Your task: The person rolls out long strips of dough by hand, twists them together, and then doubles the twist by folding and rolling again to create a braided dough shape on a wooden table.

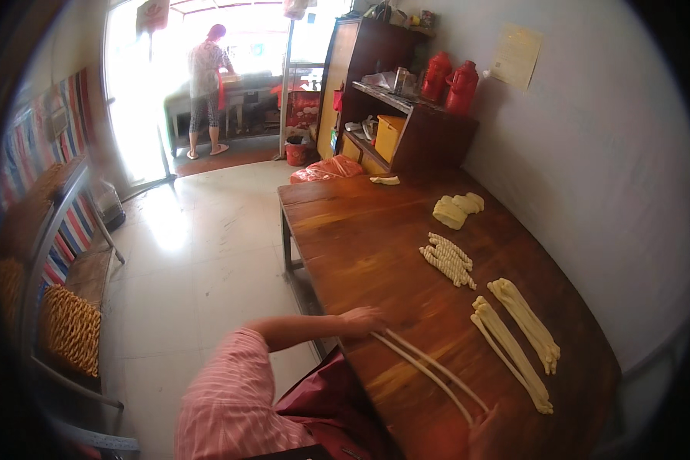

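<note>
A long, thin dough strand (422,368) runs as two side-by-side lengths across the wooden table (374,253) between my hands. My left hand (363,322) grips its far end, near the table's edge. At the near end my right hand (484,430) holds the strand, partly blurred at the bottom of the picture. To the right lie two bundles of thick dough strips, one nearer (512,359) and one by the wall (526,325). Beyond them sit several short twisted dough pieces (448,260) placed close together. Farther off are folded dough lumps (457,209) and a small dough scrap (384,180).
Past the table's far end stands a dark cabinet (437,135) with two red thermos flasks (462,87) on top. An orange plastic bag (328,169) lies beside it. Fried dough twists (72,330) are stacked at the left, by a metal frame. A person (207,86) stands at the doorway.
</note>
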